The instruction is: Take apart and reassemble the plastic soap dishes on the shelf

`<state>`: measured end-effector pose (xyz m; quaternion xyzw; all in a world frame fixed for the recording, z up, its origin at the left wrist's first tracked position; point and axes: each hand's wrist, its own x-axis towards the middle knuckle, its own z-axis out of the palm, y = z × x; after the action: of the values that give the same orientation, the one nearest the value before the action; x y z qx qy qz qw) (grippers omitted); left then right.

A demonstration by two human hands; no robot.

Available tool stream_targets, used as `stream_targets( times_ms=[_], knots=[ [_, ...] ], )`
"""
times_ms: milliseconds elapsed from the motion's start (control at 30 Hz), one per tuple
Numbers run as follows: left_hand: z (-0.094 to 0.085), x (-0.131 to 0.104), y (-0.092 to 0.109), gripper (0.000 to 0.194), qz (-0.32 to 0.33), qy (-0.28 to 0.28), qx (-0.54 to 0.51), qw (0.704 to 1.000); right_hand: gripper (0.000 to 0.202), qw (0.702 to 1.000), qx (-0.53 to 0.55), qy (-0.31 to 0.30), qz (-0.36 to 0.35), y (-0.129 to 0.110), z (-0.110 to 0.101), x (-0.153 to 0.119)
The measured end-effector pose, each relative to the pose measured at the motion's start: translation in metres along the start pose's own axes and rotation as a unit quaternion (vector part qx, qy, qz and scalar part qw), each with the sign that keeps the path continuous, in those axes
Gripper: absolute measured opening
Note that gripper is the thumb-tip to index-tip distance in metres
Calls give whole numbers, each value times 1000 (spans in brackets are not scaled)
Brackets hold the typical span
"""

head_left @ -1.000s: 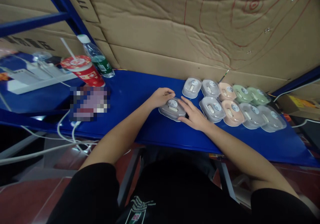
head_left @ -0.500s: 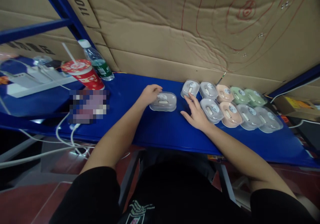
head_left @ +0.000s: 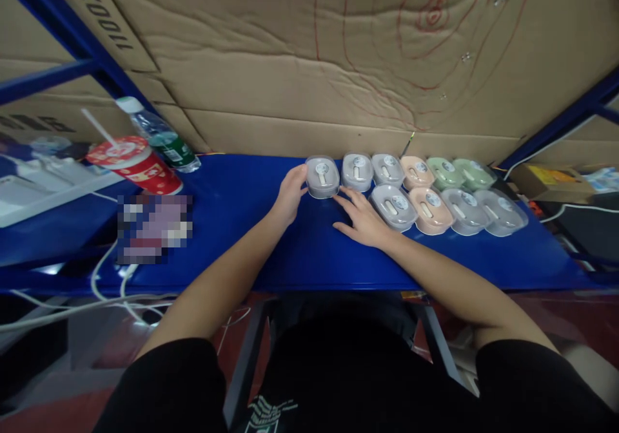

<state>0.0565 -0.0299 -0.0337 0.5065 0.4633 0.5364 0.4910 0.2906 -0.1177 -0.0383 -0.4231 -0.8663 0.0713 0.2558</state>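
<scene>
A small grey plastic box with a clear lid [head_left: 323, 176], a round sticker and a pale oblong piece on top, stands on the blue tabletop [head_left: 290, 259]. My left hand [head_left: 291, 194] grips its left side, with some fingertips hidden behind the edge. Fingers spread, my right hand [head_left: 360, 219] reaches to the box's lower right corner; whether it touches is hard to tell. Just right of the gripped box sits another grey box [head_left: 356, 171]. Below that one, a further grey box [head_left: 394, 207] lies beside my right hand.
More lidded boxes in grey, peach [head_left: 430, 211] and green [head_left: 445, 173] form two rows to the right. At left are a red paper cup [head_left: 145, 169], a water bottle [head_left: 169, 143], a blurred-out item [head_left: 155, 227] and white cables [head_left: 97, 278]. A cardboard wall [head_left: 251, 85] closes the back.
The grey box has moved back and right, turned from lying crosswise to facing like its neighbours. Both hands shifted with it, and my head view swung slightly right.
</scene>
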Motion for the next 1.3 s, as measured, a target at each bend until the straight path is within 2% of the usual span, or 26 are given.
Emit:
stream_targets(
  times_ms=[67,100,200,333,467,567,700,800,933,1067,1300],
  knots=[
    [-1,-6,-2,59,41,-38,113,992,76,1000,-3,-6,8,0,0,0],
    [-4,-7,-3,64,69,-53,187,978,77,1000,-6,-12,11,1,0,-1],
    [-11,-11,-3,81,130,-99,368,915,80,999,-11,-33,19,1,0,-1],
    [-8,-12,0,92,140,-122,449,874,80,998,-9,-50,25,2,0,-1],
    [-1,-10,2,89,154,-123,492,848,78,998,-1,-58,21,1,-2,0],
    [-2,-7,5,81,161,-112,488,851,78,997,2,-66,28,1,-3,-1],
    [-7,-3,5,76,163,-86,454,872,78,997,9,-69,30,1,-4,-1],
    [-9,1,2,73,171,-103,428,881,78,997,12,-69,25,2,-4,-1],
    [-14,6,-1,59,181,-113,397,892,79,997,16,-69,22,2,-5,-2],
    [-23,8,3,58,187,-86,373,905,79,997,13,-70,22,0,-7,-2],
    [-29,12,6,53,187,-21,388,902,76,996,5,-86,25,-3,-10,-1]
  ],
)
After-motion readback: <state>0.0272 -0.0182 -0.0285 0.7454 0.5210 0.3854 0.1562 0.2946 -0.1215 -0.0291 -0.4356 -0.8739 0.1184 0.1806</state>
